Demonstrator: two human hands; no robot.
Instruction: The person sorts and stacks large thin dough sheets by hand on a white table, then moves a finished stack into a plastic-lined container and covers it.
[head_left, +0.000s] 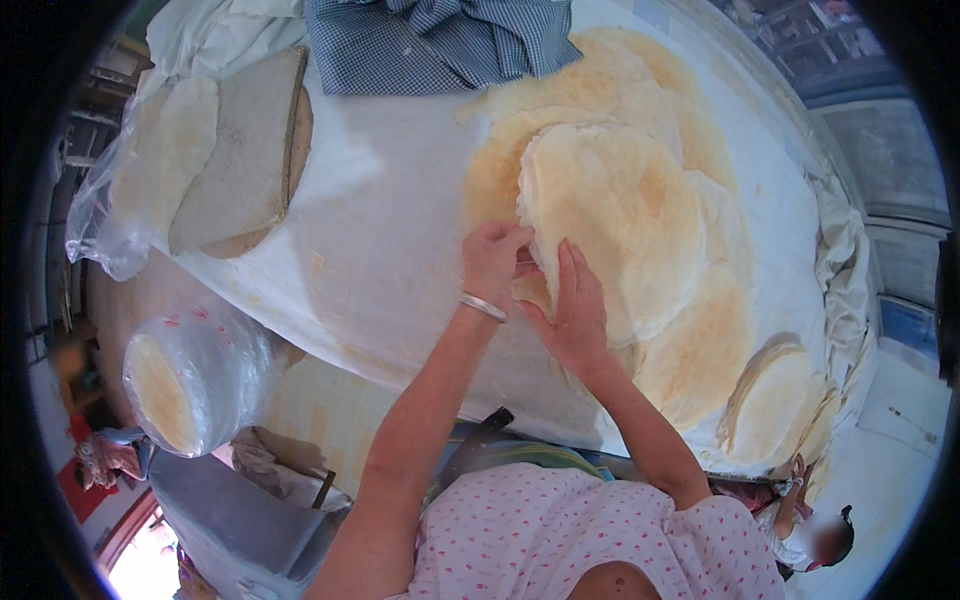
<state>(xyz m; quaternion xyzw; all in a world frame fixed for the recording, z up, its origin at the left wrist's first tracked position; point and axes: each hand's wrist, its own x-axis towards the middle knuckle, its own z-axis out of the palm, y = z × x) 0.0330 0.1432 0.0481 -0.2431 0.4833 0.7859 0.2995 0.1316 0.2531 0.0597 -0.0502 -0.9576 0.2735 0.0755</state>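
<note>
A stack of thin round flatbreads (622, 217) lies in front of me, on top of other browned flatbread sheets (675, 360) spread over the white cloth. At the stack's left edge, the fingers of my left hand (491, 259) are pinched together on the edge of a flatbread; the fingertips are partly hidden. My right hand (574, 319) rests on the near left part of the stack, fingers extended and thumb apart. A metal bangle (482, 307) circles my left wrist.
A checked cloth (435, 52) lies at the far edge. Left stand a flat board (240, 142) and a plastic-wrapped flatbread stack (199, 375). A smaller flatbread stack (769, 405) sits right, near another person (799, 529). White cloth (390, 202) covers the table.
</note>
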